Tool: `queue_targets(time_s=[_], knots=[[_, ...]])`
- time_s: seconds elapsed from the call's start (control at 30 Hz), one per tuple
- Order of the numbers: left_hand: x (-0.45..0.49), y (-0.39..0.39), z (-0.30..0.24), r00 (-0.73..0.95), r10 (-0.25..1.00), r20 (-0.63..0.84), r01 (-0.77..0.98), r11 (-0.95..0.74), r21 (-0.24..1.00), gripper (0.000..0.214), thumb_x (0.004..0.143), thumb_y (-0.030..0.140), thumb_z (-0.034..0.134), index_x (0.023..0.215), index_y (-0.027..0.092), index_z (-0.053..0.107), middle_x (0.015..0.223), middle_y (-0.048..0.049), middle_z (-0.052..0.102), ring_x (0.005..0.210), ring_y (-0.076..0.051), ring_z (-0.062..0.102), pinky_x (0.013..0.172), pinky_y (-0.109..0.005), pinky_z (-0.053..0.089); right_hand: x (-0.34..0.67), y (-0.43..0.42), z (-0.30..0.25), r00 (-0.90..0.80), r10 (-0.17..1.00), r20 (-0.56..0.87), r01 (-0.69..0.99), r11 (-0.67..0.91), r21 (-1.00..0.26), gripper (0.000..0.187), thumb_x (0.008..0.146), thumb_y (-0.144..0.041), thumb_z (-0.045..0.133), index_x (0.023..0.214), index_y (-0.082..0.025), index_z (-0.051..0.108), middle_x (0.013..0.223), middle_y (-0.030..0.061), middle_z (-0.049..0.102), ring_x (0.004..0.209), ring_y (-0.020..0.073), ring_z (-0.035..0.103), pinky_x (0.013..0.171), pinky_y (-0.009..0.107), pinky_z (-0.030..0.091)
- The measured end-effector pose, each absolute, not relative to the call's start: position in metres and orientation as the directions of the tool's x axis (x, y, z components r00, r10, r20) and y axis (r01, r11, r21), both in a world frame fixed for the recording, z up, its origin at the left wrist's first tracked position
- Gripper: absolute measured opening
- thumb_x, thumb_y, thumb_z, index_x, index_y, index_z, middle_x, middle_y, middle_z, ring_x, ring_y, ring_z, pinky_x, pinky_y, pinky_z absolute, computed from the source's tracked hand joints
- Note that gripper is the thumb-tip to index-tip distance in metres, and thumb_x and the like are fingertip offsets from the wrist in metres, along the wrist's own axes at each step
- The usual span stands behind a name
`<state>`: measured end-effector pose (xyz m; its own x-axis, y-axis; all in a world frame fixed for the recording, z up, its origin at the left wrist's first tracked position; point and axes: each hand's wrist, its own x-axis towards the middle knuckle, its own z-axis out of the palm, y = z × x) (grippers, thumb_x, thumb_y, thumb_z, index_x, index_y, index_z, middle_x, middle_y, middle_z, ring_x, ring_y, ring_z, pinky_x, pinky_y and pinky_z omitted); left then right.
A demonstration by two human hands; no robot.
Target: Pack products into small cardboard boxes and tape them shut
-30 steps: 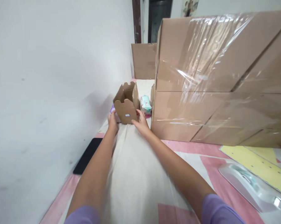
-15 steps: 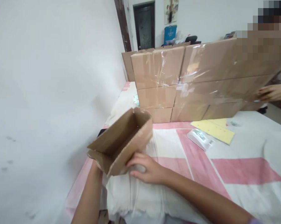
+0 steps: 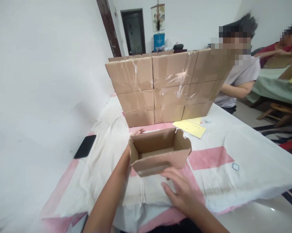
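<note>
A small cardboard box (image 3: 157,161) with an open top is in front of me, its hollow inside showing. My left hand (image 3: 137,132) reaches round its left end to the far side. Only some fingertips show there against the box; the rest of that hand is hidden. My right hand (image 3: 181,191) is just below the near face, fingers apart and slightly curved, with nothing in them. Whether its fingertips touch the box I cannot tell.
A wall of taped cardboard boxes (image 3: 170,85) stands across the table (image 3: 213,184). Yellow sheets (image 3: 190,127) lie before it. A black phone (image 3: 85,146) is by the left wall, and a small blue-edged item (image 3: 235,166) at right. A person (image 3: 243,74) sits beyond.
The small box has turned from slanting to nearly crosswise and shifted right. My right hand has drawn back from its side towards me. The view has swung right, showing more people.
</note>
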<state>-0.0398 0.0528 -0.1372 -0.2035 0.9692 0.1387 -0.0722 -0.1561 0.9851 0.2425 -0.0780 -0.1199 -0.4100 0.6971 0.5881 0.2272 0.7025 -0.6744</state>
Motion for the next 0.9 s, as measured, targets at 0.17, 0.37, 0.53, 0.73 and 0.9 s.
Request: queue_targets(time_s=[0.17,0.37,0.53,0.73,0.9], knots=[[-0.068,0.026,-0.127,-0.105,0.976,0.191,0.129,-0.177,0.976,0.049,0.079,0.043,0.082,0.122,0.021,0.073,0.145,-0.0097,0.063,0.14,-0.034,0.052,0.119,-0.052,0.041,0.301,-0.044,-0.081,-0.224,0.64,0.735,0.436,0.74,-0.511,0.057,0.093,-0.015,0.066,0.147,-0.026,0.05,0.142,0.0154,0.055,0.132,0.0308,0.057,0.106,0.049,0.052],[-0.052,0.013,-0.12,-0.07,0.976,0.207,0.247,-0.184,0.951,0.047,0.072,0.034,0.084,0.117,0.024,0.076,0.137,-0.0051,0.069,0.139,-0.036,0.054,0.121,-0.046,0.04,0.302,-0.029,-0.076,-0.383,0.583,0.717,0.401,0.804,-0.439,0.035,0.097,-0.013,0.063,0.129,-0.025,0.06,0.122,0.0104,0.064,0.113,0.0248,0.063,0.092,0.04,0.058],[-0.045,0.024,-0.12,-0.236,0.939,0.252,0.179,-0.213,0.96,0.079,0.059,0.034,0.091,0.133,0.026,0.062,0.135,-0.0104,0.068,0.121,-0.034,0.067,0.097,-0.045,0.058,0.294,-0.041,-0.086,-0.292,0.608,0.739,0.401,0.779,-0.482,0.023,0.097,-0.01,0.06,0.116,-0.022,0.058,0.108,0.0085,0.063,0.097,0.0202,0.063,0.08,0.034,0.057],[-0.07,0.012,-0.076,-0.534,0.777,0.332,0.037,-0.371,0.928,0.086,0.064,0.042,0.087,0.139,0.027,0.049,0.122,-0.0061,0.068,0.111,-0.022,0.068,0.097,-0.034,0.055,0.288,-0.041,-0.083,-0.247,0.623,0.742,0.423,0.759,-0.495,0.021,0.097,-0.011,0.059,0.114,-0.023,0.057,0.101,0.0062,0.063,0.086,0.0186,0.063,0.073,0.032,0.057],[-0.056,-0.016,-0.019,-0.572,0.738,0.357,-0.058,-0.471,0.88,0.051,0.071,0.051,0.079,0.111,0.022,0.065,0.115,-0.0055,0.072,0.117,-0.023,0.066,0.103,-0.033,0.054,0.283,-0.046,-0.075,-0.245,0.652,0.718,0.436,0.735,-0.519,0.035,0.097,-0.015,0.061,0.13,-0.025,0.059,0.109,0.0084,0.064,0.086,0.0204,0.067,0.072,0.035,0.06]])
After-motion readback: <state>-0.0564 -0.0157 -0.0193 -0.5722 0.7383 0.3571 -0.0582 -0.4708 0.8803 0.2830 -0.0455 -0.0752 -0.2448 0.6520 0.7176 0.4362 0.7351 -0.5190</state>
